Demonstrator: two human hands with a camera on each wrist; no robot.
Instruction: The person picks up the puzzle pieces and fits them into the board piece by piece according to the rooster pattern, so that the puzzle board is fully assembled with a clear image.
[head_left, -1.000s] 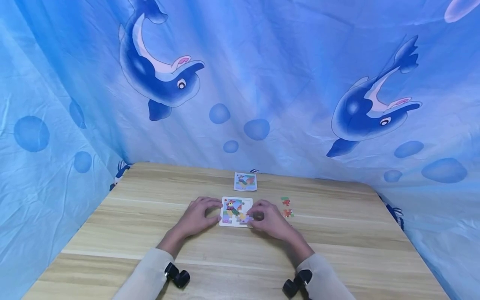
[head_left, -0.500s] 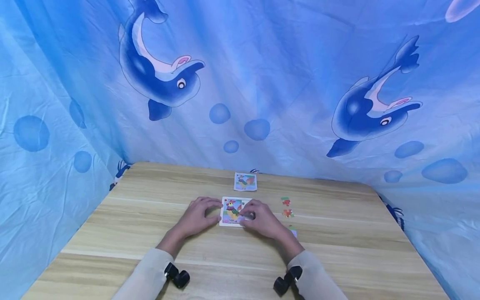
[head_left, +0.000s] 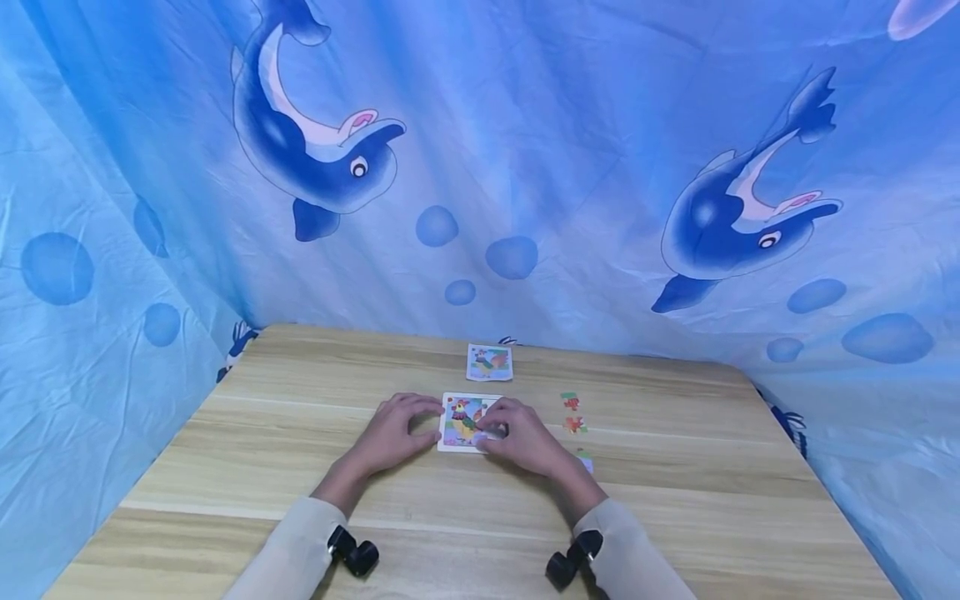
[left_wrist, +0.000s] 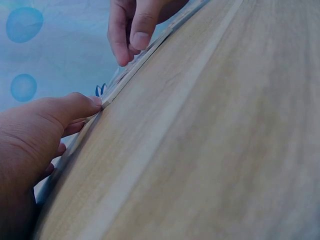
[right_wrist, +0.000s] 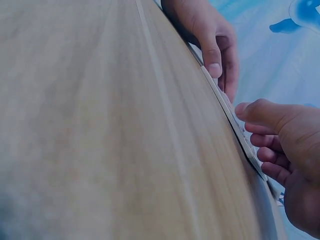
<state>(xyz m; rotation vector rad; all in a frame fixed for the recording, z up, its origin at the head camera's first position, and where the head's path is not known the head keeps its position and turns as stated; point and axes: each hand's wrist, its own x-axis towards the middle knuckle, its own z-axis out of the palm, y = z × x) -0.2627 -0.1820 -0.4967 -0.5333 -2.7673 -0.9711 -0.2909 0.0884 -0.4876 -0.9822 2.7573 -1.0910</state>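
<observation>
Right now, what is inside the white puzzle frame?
Puzzle pieces showing a rooster lie in the frame, toward its left; the right hand covers part of the right side: what's beneath is hidden.

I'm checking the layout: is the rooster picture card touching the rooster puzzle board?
Apart: the head view shows a strip of wooden tabletop between the picture card and the puzzle board.

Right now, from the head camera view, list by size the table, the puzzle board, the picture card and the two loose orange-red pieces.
Largest to smallest:
1. Table
2. Puzzle board, partly covered by the right hand
3. Picture card
4. Upper orange-red piece and lower orange-red piece: too alike to rank
</observation>
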